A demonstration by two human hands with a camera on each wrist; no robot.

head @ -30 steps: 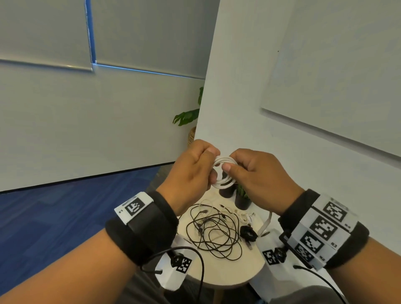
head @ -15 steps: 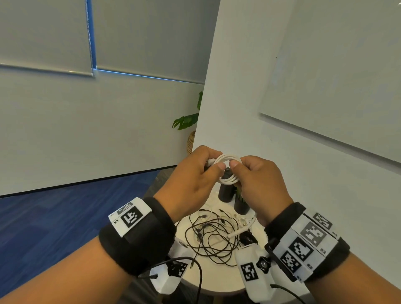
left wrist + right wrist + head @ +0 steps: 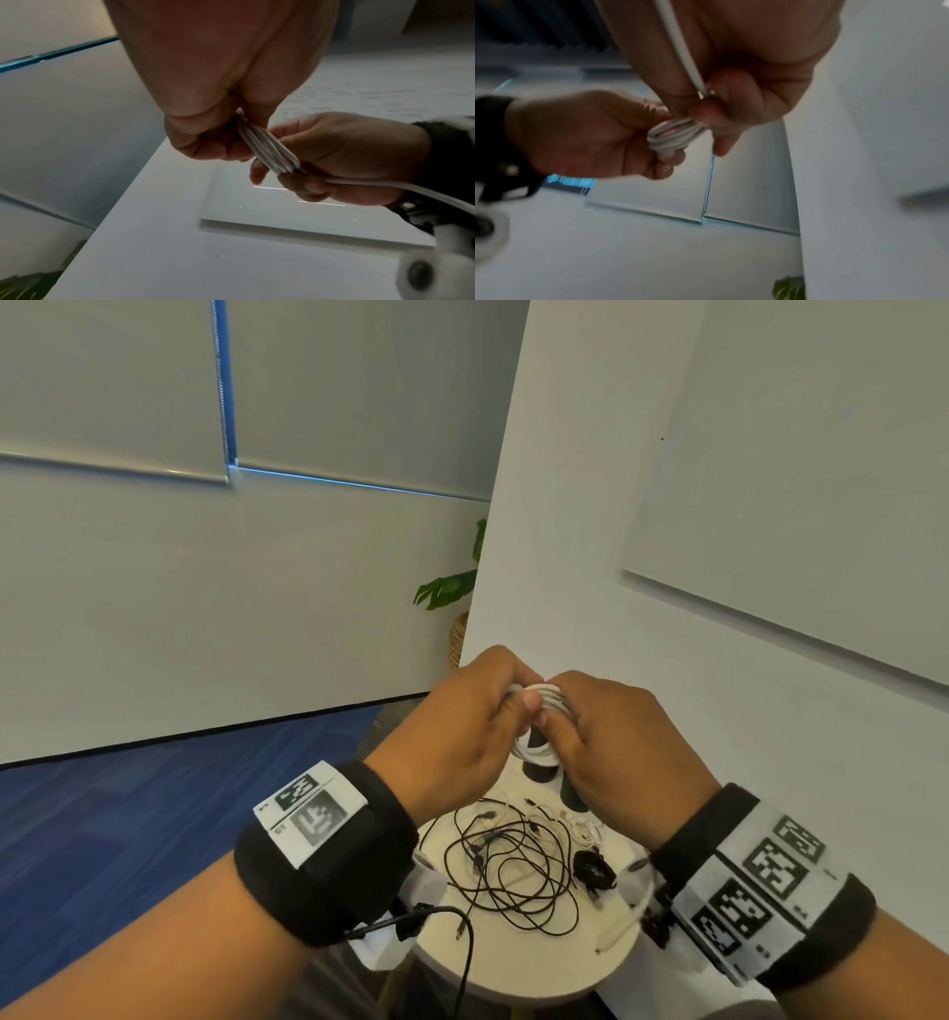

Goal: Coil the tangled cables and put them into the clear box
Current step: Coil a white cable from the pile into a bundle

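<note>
Both hands hold a small coil of white cable (image 3: pixel 538 746) in the air above the round table (image 3: pixel 524 968). My left hand (image 3: pixel 464 737) pinches the coil (image 3: pixel 267 150) on its left side. My right hand (image 3: pixel 611 742) grips the right side, and the cable's loose end (image 3: pixel 680 50) runs back along its palm. In the right wrist view the coil (image 3: pixel 673 136) shows as several tight white loops between the two hands. A tangle of thin black cable (image 3: pixel 513 870) lies on the table below. No clear box is in view.
Two dark cylinders (image 3: pixel 539 765) stand at the back of the table, partly behind my hands. A small black bundle (image 3: pixel 593 868) and thin white wires (image 3: pixel 575 829) lie to the right of the tangle. A white wall is close on the right, blue carpet on the left.
Both hands have drawn closer together, so the white coil is pressed flatter and more hidden. The head view has tilted down, showing more of the table.
</note>
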